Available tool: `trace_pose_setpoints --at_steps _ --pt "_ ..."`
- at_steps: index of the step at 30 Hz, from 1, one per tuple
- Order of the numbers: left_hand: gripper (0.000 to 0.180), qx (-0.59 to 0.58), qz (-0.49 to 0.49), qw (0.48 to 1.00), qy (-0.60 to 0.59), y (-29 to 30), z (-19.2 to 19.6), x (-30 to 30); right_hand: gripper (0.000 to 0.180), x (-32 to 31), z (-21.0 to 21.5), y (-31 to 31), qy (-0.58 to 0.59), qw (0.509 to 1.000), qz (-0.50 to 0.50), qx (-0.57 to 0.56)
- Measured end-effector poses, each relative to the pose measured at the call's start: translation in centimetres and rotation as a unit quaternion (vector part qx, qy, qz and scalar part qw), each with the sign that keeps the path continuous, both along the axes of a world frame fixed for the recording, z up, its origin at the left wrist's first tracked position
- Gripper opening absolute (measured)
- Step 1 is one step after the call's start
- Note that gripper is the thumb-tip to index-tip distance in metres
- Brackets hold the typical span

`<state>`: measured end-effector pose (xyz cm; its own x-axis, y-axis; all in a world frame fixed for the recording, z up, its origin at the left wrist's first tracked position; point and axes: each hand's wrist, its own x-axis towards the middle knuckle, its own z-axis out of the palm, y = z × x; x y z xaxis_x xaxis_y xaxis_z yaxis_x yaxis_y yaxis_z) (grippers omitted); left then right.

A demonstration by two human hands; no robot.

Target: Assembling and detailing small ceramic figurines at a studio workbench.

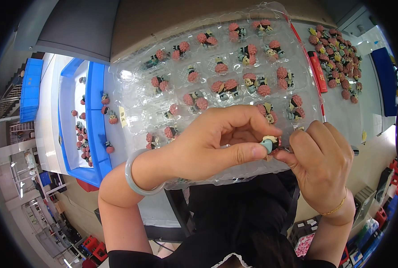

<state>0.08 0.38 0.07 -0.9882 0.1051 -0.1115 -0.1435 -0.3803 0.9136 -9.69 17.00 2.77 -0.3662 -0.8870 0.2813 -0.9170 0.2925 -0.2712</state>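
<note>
Apparently mid-adjustment, the left hand (208, 145) pinches a figurine (268, 144) right of centre; the right hand (320, 161) curls close, grip unclear; continuing probably needs steadiness.

head-worn left fisheye | faces down | close above left hand (212, 147), right hand (319, 165)

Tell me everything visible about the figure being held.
The figure is small and looks like molded plastic, with cream, black and pale blue-green parts. It is pinched between thumb and forefinger of the left hand, over the clear tray. The right hand is close at its right; contact is unclear. Fingers partly hide its pose.
</note>
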Motion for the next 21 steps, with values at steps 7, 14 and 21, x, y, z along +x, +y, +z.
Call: trace_pose_setpoints --at_steps 7,14,21 --pt "0.029 -0.001 0.009 1.000 -0.008 0.19 -0.16 -0.03 0.030 -0.04 -0.15 0.08 -0.004 1.000 0.002 0.009" --pt "0.031 -0.014 -0.002 1.000 -0.008 0.01 -0.12 -0.08 0.030 -0.13 -0.23 0.12 -0.007 1.000 0.009 0.002" --pt "0.034 0.024 0.003 1.000 -0.018 0.07 -0.30 -0.19 0.032 -0.49 -0.17 0.01 -0.006 1.000 0.030 0.009"
